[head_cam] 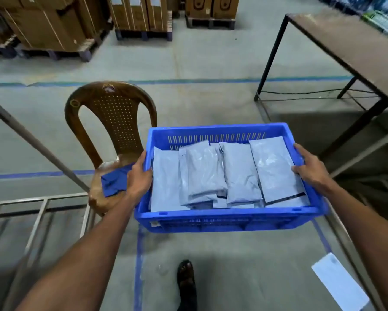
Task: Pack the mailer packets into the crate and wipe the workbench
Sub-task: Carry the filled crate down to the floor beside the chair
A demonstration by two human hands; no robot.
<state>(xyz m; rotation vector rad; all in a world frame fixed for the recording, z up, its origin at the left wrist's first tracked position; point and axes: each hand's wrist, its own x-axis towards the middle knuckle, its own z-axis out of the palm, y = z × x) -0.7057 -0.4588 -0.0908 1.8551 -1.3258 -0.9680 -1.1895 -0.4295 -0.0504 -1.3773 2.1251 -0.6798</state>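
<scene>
Concrete floor [211,63], marked with blue lines, lies open between the crate and the stacked cardboard boxes [54,23] on pallets at the far side, which the top edge cuts off. Dark table [350,46] at upper right runs out of frame. Blue crate [222,218] is held level above the floor, just right of the brown plastic chair [112,113], whose front legs are hidden. Grey mailer packets [240,171] lie inside the crate in overlapping rows, hiding its bottom; the count is uncertain. Metal frame [31,140] at left is cut off. Blue cloth [114,182] lies on the chair seat, partly behind the left hand [140,176], which grips the crate's left rim, thumb inside. Right hand [309,169] grips the right rim, thumb on a packet; its other fingers are hidden outside the wall. White sheet [339,286] at lower right: nature unclear. One sandalled foot [186,279] shows at the bottom edge.
</scene>
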